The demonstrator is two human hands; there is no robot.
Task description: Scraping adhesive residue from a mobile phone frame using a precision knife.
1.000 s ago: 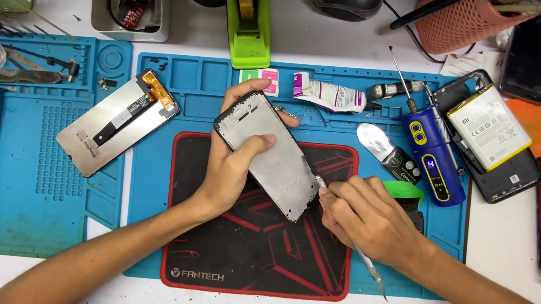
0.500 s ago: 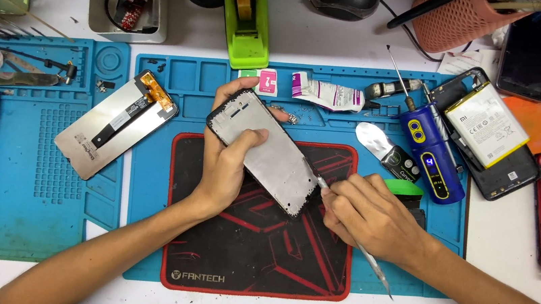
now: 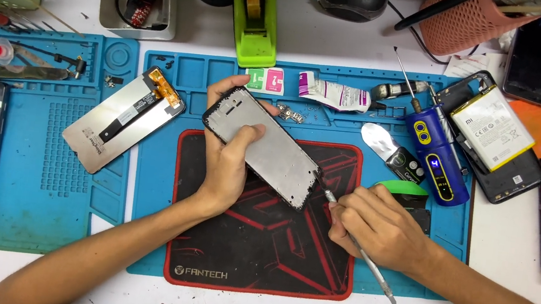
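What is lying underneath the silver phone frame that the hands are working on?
Under the silver phone frame, gripped by the left hand, lies a black and red mat on a blue silicone mat. The patch directly beneath the frame is covered.

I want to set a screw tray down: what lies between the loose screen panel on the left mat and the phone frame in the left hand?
In the head view, only bare blue mat separates the screen panel from the phone frame.

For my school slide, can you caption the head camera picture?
Left hand holds a phone frame while right hand works its corner with a thin metal tool.
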